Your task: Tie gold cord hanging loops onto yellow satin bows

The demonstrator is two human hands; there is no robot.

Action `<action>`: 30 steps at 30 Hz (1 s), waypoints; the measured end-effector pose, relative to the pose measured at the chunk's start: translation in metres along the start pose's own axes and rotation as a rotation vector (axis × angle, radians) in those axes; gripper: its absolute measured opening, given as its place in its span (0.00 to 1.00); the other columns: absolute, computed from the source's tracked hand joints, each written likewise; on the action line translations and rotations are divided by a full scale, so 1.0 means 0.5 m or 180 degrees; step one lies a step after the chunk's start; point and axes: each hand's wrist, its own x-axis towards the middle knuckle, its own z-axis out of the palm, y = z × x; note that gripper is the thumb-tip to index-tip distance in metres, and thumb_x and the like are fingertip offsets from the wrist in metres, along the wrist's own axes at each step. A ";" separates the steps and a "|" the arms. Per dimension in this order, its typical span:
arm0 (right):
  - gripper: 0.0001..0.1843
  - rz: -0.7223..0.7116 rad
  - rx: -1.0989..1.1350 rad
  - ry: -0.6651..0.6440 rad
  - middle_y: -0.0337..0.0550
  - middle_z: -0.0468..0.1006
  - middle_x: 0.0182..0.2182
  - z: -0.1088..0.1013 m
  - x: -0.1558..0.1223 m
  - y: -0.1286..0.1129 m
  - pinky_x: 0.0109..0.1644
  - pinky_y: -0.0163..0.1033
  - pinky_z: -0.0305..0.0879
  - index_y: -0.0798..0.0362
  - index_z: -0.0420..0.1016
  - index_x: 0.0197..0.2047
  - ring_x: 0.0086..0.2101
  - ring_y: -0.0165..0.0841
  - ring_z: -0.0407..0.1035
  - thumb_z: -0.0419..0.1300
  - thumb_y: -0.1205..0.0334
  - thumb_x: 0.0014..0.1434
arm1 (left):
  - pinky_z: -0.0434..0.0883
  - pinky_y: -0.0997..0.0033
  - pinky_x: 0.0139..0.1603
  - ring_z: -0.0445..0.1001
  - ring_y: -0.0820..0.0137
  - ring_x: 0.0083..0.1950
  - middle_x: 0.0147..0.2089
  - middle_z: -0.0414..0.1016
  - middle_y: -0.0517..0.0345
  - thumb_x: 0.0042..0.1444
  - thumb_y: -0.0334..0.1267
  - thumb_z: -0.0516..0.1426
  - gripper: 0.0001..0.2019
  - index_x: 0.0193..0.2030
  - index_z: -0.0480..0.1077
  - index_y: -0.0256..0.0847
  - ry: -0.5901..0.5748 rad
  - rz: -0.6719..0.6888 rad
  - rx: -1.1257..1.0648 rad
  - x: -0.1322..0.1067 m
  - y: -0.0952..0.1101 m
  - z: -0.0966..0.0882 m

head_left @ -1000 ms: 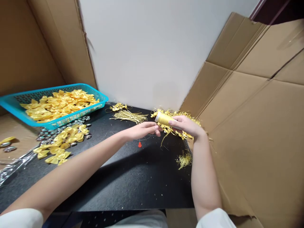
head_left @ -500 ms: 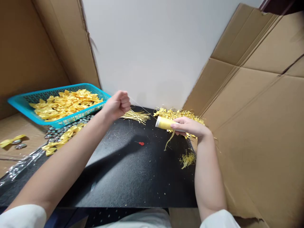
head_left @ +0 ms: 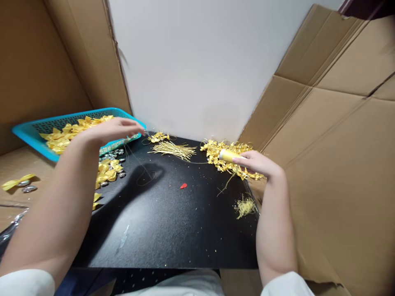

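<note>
My right hand grips a yellow spool of thread and holds it low over a heap of gold trimmings at the back right of the black mat. A thin thread runs from the spool across the mat to my left hand. That hand hovers over the near rim of the turquoise basket of yellow satin bows, fingers stretched forward and pinched together at the tips on the thread's end.
Loose yellow bows and silver buttons lie left of the mat. A bundle of gold wire pieces, a small red bit and a tuft of gold scraps rest on the mat. Cardboard walls enclose both sides.
My left hand pulled thread off the spool, rising to the left, then stretched out over the basket's edge. My right hand lowered the spool onto the gold heap.
</note>
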 end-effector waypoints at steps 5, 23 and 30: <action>0.28 -0.0178 0.0075 0.0014 0.38 0.67 0.20 -0.002 -0.009 -0.004 0.22 0.33 0.49 0.54 0.67 0.25 0.18 0.24 0.56 0.59 0.34 0.52 | 0.64 0.67 0.46 0.71 0.57 0.50 0.48 0.79 0.50 0.44 0.45 0.68 0.19 0.43 0.78 0.39 -0.0192 -0.0090 0.1301 0.008 -0.011 0.006; 0.20 -0.0999 0.0425 0.0152 0.36 0.69 0.22 0.047 -0.011 -0.086 0.24 0.32 0.51 0.55 0.70 0.30 0.20 0.23 0.57 0.56 0.45 0.58 | 0.69 0.64 0.45 0.74 0.66 0.43 0.40 0.78 0.53 0.54 0.45 0.59 0.13 0.43 0.71 0.40 -0.2190 0.0805 -0.1307 -0.103 0.105 0.317; 0.18 -0.0771 0.0587 0.0262 0.37 0.69 0.22 0.042 -0.004 -0.073 0.23 0.32 0.51 0.54 0.68 0.30 0.19 0.23 0.58 0.57 0.47 0.59 | 0.47 0.73 0.21 0.45 0.78 0.19 0.19 0.44 0.68 0.55 0.48 0.54 0.21 0.19 0.49 0.43 -0.1440 0.0674 -0.1794 -0.063 0.077 0.297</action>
